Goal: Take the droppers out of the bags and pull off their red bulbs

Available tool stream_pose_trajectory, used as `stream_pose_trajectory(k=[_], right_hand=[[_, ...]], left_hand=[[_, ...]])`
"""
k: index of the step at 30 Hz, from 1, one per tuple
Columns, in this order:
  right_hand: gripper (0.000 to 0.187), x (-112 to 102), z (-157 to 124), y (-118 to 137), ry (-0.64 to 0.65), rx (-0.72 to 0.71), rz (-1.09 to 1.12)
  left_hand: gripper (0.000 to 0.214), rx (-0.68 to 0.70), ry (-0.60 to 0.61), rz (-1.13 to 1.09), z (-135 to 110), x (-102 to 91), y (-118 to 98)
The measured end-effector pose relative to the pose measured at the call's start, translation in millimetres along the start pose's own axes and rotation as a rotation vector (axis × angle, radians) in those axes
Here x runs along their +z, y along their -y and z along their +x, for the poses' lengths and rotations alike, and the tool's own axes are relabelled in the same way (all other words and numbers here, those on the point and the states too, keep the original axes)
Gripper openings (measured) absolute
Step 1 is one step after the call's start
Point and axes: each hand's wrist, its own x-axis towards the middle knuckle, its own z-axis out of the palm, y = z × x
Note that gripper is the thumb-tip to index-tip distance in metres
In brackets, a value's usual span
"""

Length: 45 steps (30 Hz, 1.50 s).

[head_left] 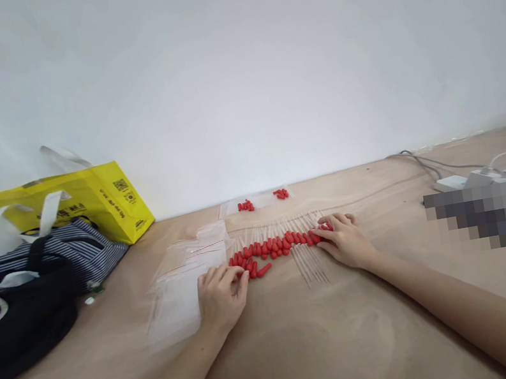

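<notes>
A long row of red rubber dropper bulbs (pixel 275 247) lies across the wooden table, with thin clear tubes (pixel 312 267) reaching from it toward me and others toward the wall. At the row's left end is my left hand (pixel 219 295), its fingers curled and its thumb and forefinger closed at a red bulb. My right hand (pixel 346 238) rests over the right end with its fingers spread, touching the bulbs there and partly covering them. One bulb lies slightly apart from the row near my left hand.
Clear plastic bags (pixel 182 285) lie left of the row. Another bag (pixel 262 199) with two small red clusters lies by the wall. A yellow bag (pixel 114 203), a striped bag (pixel 91 252) and a black bag (pixel 23 325) stand left. Cables (pixel 423 164) and a blurred-out patch are right.
</notes>
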Motion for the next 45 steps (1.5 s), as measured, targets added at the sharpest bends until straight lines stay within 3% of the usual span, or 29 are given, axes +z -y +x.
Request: stream_pose_trajectory(k=[5, 10, 13, 18, 22, 24, 29, 31, 38, 45], right_hand=[[0.018, 3.4, -0.1, -1.8, -0.163, -0.082, 0.033], [0.027, -4.9, -4.2, 21.5, -0.340, -0.285, 0.121], [0.026, -10.3, -7.5, 45.9, -0.382, -0.396, 0.178], [0.021, -13.8, -8.8, 71.9, -0.384, -0.458, 0.195], [0.023, -15.2, -8.0, 69.1, -0.310, -0.455, 0.173], [0.028, -15.9, -8.1, 62.8, -0.307, -0.434, 0.146], [0.035, -15.1, -6.8, 51.6, -0.257, -0.334, 0.077], [0.035, -12.7, -5.9, 52.0, -0.206, -0.311, 0.078], [0.021, -3.3, -5.8, 58.4, -0.183, -0.334, 0.194], [0.023, -3.8, -9.7, 57.2, -0.275, -0.410, 0.213]], left_hand=[[0.017, 0.082, -0.013, -0.150, 0.8, 4.8, -12.5], [0.019, 0.172, 0.131, -0.435, 2.3, 12.8, -35.0], [0.028, 0.039, 0.263, -0.637, 4.8, 17.5, -47.4], [0.037, -0.316, 0.505, -1.094, 10.5, 23.3, -62.1], [0.033, -0.442, 0.450, -1.118, 12.0, 25.7, -58.5], [0.029, -0.348, 0.393, -0.959, 12.1, 26.2, -50.9], [0.019, 0.205, 0.194, -0.447, 11.6, 28.0, -36.5], [0.019, 0.339, 0.127, -0.308, 10.8, 29.8, -37.4], [0.017, 0.494, 0.008, -0.148, 9.5, 28.9, -45.6], [0.019, 0.500, -0.033, -0.181, 8.2, 23.8, -45.7]])
